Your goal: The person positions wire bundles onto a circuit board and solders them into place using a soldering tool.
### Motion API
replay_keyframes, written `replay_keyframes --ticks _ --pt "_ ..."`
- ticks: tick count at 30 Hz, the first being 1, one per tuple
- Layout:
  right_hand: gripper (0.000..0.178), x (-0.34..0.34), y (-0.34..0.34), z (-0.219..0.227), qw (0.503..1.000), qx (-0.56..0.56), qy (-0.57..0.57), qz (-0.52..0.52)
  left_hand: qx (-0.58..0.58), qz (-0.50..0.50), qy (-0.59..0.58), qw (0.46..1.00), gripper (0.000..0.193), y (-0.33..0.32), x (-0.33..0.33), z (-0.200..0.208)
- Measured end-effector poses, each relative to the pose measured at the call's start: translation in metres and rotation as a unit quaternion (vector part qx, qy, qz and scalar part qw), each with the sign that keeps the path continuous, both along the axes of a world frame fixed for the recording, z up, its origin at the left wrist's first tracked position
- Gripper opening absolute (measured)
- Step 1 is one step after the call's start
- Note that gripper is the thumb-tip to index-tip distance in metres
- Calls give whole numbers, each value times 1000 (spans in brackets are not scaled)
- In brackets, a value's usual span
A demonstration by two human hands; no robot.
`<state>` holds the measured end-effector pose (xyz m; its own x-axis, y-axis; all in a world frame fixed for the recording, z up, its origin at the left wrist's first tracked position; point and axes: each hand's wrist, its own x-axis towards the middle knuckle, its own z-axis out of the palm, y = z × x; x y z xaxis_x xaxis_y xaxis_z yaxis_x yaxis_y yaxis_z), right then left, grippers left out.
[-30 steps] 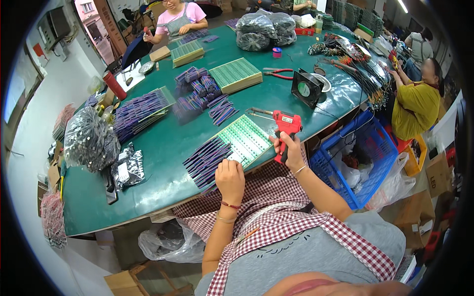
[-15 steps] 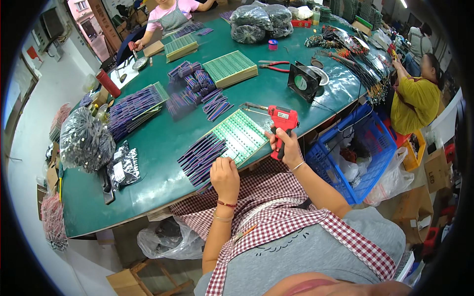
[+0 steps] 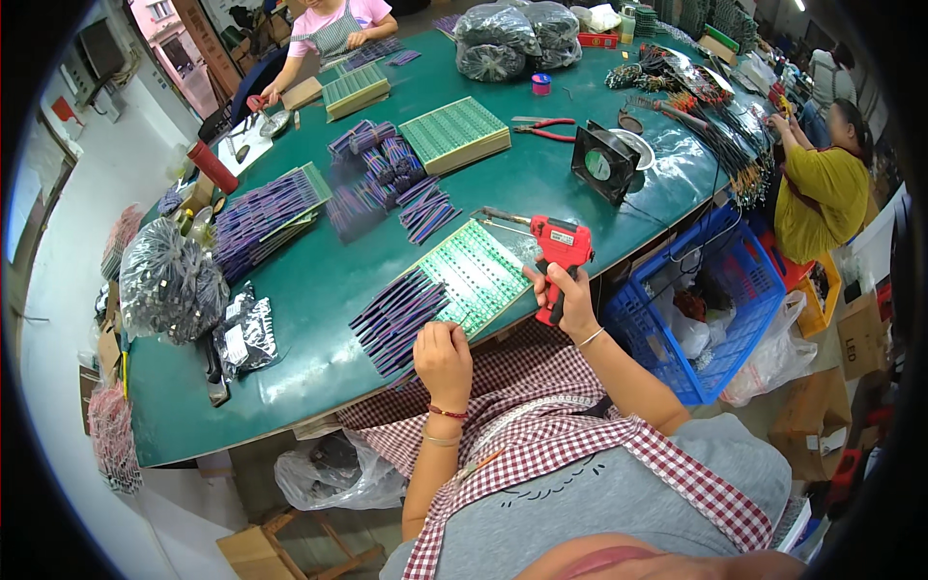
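My right hand [image 3: 568,298] is wrapped round the grip of a red soldering gun [image 3: 564,242]. Its long metal tip points left, over the far part of a green circuit board panel [image 3: 488,269]. Short purple and blue wires [image 3: 394,321] stick out in rows from the panel's left half. At the panel's near edge, beside these wires, my left hand [image 3: 443,365] has its fingers pinched together. What it pinches is too small and hidden to make out.
Stacked green panels [image 3: 454,135], bundles of purple wires [image 3: 389,169], a small black fan [image 3: 601,162] and red-handled pliers [image 3: 546,128] lie further back. A blue crate [image 3: 720,358] stands right of the table. Co-workers sit at the far left and right.
The view has shifted slightly. My hands stay almost in place, left pinched at the panel edge, right on the soldering gun. The far co-worker's hand has come in toward the body.
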<state>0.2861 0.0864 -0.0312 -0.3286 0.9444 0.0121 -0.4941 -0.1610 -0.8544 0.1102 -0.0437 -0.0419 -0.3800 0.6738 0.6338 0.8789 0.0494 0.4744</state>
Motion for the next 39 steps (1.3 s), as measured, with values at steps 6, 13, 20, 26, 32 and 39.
replay_keyframes --ticks 6,13,20,26,32,39 --pt "30 -4 0 2 1000 15 23 -4 1 7 13 1000 11 4 -3 -1" --pt "29 0 2 -4 1000 12 16 6 2 9 13 1000 11 3 -1 -1" --pt "33 -3 3 -2 1000 21 24 3 -12 14 4 1000 11 3 -2 -3" --pt "36 -5 4 -2 1000 13 21 5 3 30 1 1000 10 3 -4 -3" --pt "33 4 -4 -8 999 -15 33 0 -42 10 -70 997 10 -13 -4 11" --pt "33 3 0 -7 997 -35 61 18 -96 -108 -54 988 8 2 -28 47"
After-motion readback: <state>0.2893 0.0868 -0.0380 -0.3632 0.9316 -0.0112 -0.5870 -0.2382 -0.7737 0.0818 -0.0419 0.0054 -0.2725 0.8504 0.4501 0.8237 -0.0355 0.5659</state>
